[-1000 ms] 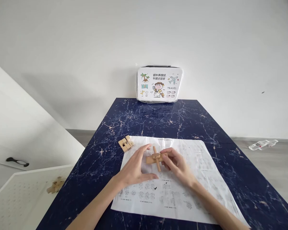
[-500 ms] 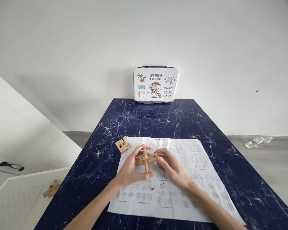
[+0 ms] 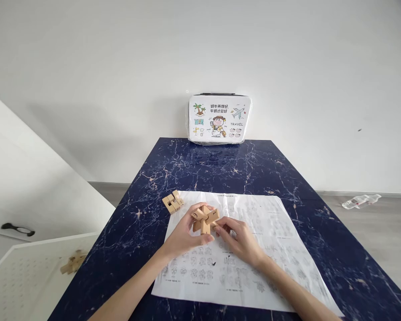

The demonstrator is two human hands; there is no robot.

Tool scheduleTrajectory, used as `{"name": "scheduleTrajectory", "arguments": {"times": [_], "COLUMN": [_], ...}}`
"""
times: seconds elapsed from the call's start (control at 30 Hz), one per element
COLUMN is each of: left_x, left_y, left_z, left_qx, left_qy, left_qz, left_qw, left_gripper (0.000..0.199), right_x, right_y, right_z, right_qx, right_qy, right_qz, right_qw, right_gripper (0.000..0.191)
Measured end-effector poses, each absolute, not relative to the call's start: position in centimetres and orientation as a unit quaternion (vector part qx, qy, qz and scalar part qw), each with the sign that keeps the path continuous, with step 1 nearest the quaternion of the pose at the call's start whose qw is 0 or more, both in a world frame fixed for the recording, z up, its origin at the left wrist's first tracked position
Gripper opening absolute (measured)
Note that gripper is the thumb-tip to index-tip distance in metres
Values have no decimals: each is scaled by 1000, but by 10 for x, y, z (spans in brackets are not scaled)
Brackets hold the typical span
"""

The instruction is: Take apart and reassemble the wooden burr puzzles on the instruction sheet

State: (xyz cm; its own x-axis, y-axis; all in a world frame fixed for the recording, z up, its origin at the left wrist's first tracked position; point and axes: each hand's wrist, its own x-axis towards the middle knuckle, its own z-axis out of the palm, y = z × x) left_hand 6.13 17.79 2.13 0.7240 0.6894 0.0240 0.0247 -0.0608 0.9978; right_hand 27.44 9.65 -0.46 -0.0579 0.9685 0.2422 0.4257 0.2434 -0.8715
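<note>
Above the printed sheet (image 3: 254, 276), my left hand (image 3: 183, 232) grips a wooden interlocking puzzle (image 3: 205, 218) between its thumb and fingers. Numbers are marked on several of its crossing bars, a 2 and a 3 among them. My right hand (image 3: 237, 236) pinches the end of a bar at the puzzle's lower right side. At the sheet's top left corner lies another small group of notched wooden blocks (image 3: 173, 203), apart from both hands. Part of the held puzzle's far side is hidden by my left fingers.
A white case with cartoon prints (image 3: 219, 119) stands against the wall at the far end of the dark blue marbled table (image 3: 214, 169). On the left, a white perforated surface (image 3: 23, 276) holds more wooden pieces (image 3: 72, 262). A clear plastic bottle (image 3: 361, 201) lies on the floor at right.
The puzzle has been turned between my hands, so more numbered bar ends face me. My right fingers have shifted slightly down, from the 2-marked bar to its lower right side.
</note>
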Motion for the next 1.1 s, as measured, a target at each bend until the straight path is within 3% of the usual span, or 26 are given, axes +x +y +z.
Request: {"name": "scheduleTrajectory", "arguments": {"times": [0.7,1.1], "left_x": [62,62], "left_y": [179,181], "left_z": [23,6], "left_qx": [673,640], "left_qy": [281,254], "left_qz": [236,311], "left_qw": [642,655], "left_gripper": [87,113], "right_x": [272,270], "right_y": [96,95], "right_z": [-7,-1], "right_qx": [-525,-492], "right_qy": [-648,-711], "right_qz": [324,268], "right_qw": [447,426], "right_gripper": [33,28]}}
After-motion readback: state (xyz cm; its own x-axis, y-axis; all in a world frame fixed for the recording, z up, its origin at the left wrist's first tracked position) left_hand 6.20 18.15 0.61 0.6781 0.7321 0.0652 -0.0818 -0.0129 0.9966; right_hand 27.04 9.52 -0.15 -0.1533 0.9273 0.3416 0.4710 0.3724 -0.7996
